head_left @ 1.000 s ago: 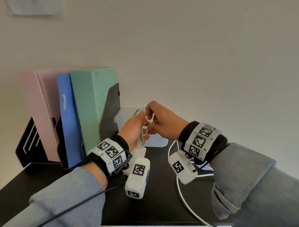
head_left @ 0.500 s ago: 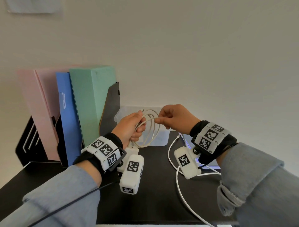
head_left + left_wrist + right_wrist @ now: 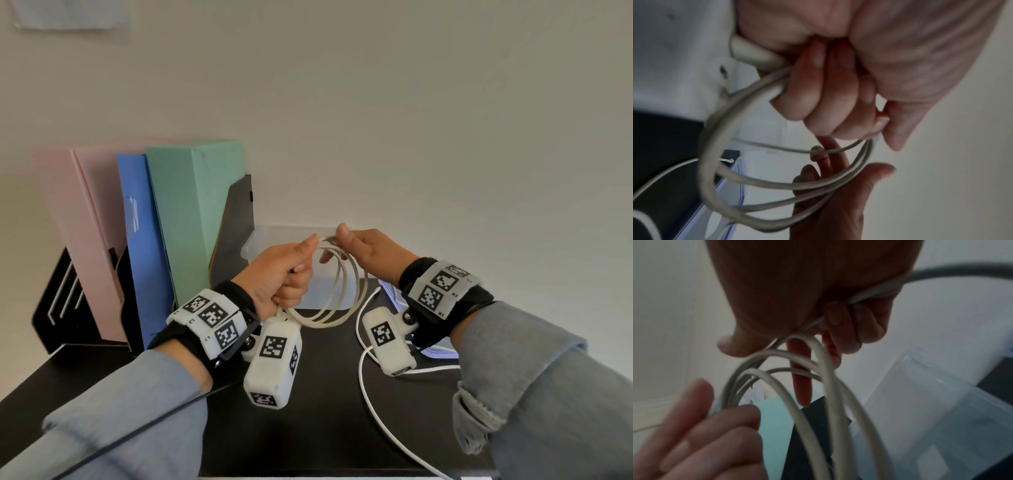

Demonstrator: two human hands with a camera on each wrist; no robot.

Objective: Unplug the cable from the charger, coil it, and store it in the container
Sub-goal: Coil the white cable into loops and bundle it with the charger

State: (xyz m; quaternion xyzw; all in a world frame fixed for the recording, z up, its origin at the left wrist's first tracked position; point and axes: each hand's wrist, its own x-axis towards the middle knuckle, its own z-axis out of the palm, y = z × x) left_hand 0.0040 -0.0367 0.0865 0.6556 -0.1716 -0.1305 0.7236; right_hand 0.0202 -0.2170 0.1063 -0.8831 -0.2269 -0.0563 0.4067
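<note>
An off-white cable [image 3: 346,301] hangs in several round loops between my hands, above the black table [image 3: 325,428]. My left hand [image 3: 291,274] grips the loops' lower left side with curled fingers, thumb up along the top. My right hand [image 3: 359,246] pinches the top of the coil. In the left wrist view the left hand [image 3: 838,97] closes on the cable [image 3: 777,186] and its thick plug end [image 3: 748,50], beside a white block [image 3: 684,56]. The right wrist view shows the right hand [image 3: 818,305] clamping a strand [image 3: 826,378], one finger through the loops. A translucent container [image 3: 260,240] stands just behind.
Pink, blue and green folders [image 3: 191,219] stand in a black rack [image 3: 61,301] at the left. A brighter white cable [image 3: 363,377] runs over the table to the front edge. A clear lid with a blue rim [image 3: 394,298] lies right of the container, under my right wrist.
The cable has gone from a narrow bundle to wide round loops. My right hand swung out to the right with a strand, then came back to the top of the coil.
</note>
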